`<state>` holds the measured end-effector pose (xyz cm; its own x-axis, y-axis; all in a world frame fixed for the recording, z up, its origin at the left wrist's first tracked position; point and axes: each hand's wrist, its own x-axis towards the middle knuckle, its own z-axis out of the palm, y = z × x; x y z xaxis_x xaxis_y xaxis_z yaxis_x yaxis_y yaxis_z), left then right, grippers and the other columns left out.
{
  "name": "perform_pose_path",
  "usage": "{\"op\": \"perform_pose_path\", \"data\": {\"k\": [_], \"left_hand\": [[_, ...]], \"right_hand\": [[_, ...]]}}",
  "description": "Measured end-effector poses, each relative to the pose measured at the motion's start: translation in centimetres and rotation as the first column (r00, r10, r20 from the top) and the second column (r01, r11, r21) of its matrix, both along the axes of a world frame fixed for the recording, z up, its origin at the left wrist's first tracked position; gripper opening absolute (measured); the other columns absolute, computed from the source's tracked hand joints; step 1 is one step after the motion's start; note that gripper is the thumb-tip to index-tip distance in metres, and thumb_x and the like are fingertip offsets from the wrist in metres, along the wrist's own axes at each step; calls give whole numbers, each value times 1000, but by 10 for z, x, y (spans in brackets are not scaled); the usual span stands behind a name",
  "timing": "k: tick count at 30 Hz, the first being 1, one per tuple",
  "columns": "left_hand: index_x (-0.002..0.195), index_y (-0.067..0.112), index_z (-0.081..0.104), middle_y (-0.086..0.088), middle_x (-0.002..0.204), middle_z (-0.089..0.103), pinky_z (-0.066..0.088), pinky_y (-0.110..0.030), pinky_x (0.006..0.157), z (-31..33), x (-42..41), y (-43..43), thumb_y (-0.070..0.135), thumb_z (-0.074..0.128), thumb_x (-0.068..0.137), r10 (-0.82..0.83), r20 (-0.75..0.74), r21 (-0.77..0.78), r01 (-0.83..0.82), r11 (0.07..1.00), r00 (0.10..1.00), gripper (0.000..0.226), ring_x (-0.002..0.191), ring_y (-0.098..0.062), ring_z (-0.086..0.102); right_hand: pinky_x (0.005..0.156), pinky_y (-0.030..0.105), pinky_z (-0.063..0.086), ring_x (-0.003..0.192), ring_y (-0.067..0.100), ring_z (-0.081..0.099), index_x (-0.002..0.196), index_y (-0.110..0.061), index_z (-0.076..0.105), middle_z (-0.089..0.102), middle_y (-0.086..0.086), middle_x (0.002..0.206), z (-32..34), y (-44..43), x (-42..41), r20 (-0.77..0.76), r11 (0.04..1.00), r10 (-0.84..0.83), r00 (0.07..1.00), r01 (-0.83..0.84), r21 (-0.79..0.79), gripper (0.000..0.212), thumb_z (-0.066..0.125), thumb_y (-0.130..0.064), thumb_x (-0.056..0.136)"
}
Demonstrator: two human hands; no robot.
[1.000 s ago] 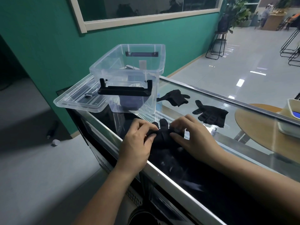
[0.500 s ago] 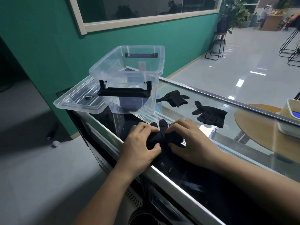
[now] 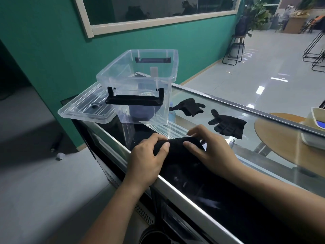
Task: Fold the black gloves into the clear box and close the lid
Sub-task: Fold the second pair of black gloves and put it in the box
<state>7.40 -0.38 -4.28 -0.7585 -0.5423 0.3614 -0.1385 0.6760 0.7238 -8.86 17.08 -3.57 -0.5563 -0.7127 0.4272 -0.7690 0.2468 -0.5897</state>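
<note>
Folding the first black glove on the surface, box not yet loaded

Your left hand [image 3: 146, 161] and right hand [image 3: 209, 152] are both grasping the black glove [image 3: 175, 147] bunched between them, pinching its folded edge. Two more gloves lie flat beyond your right hand, one nearer [image 3: 228, 125] and one farther [image 3: 190, 106]. The clear box [image 3: 140, 76] stands open ahead of your left hand, its lid [image 3: 84, 110] off beside it. Judging from this, next you press the fold tight, then lift it forward into the box

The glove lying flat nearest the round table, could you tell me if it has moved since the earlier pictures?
No; the flat glove keeps its spot beside the other loose glove, right of the clear box.
</note>
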Motion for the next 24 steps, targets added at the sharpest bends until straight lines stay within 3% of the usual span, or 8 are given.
{"op": "perform_pose_path", "data": {"k": [5, 10, 13, 16, 20, 24], "left_hand": [[109, 28, 75, 14, 110, 65, 55, -26, 97, -1, -7, 2, 28, 76, 99, 83, -103, -48, -88, 995, 991, 11, 109, -6, 65], [105, 20, 82, 13, 105, 66, 54, -19, 93, -3, -8, 7, 16, 82, 96, 71, -166, -147, -96, 984, 984, 10, 103, -8, 66], [115, 18, 84, 10, 109, 70, 55, -31, 96, -6, -7, 10, 25, 81, 98, 31, -152, -249, -69, 966, 988, 19, 108, -14, 65], [126, 22, 81, 11, 120, 72, 51, -38, 105, -6, -3, 10, 36, 86, 91, 8, -87, -290, -33, 956, 996, 37, 117, -14, 63], [137, 24, 76, 9, 126, 73, 50, -35, 111, -3, -3, 6, 20, 84, 92, -39, -17, -295, 33, 955, 999, 46, 123, -12, 61], [138, 22, 75, 7, 126, 76, 54, -34, 109, 2, -3, 0, 16, 83, 92, -84, 26, -389, 88, 917, 996, 47, 121, -15, 65]], "right_hand": [[83, 8, 41, 97, 0, 60, 100, -33, 65, 57, -14, 107, -2, 0, -4, -42, 999, -33, 999, 32, -16, 19, 83, -32, 93], [74, 13, 44, 85, 2, 62, 92, -25, 73, 64, -13, 94, -4, -1, -5, -89, 999, 36, 995, -36, -5, 12, 83, -20, 94], [74, 21, 53, 83, 6, 67, 100, -23, 77, 71, -12, 96, -1, 1, -4, -70, 997, 73, 995, -74, -17, 7, 81, -19, 95], [80, 22, 56, 90, 7, 71, 112, -22, 79, 74, -14, 102, -1, 3, -4, -50, 992, 120, 992, -121, -20, 18, 81, -20, 95], [89, 7, 47, 100, -8, 63, 131, -25, 75, 71, -13, 112, -3, 3, -5, -115, 983, 180, 977, -173, 68, 42, 85, -22, 91], [90, 3, 44, 102, -21, 54, 138, -32, 70, 64, -15, 116, -1, 2, -4, -163, 972, 220, 962, -203, 115, 45, 82, -23, 95]]}}
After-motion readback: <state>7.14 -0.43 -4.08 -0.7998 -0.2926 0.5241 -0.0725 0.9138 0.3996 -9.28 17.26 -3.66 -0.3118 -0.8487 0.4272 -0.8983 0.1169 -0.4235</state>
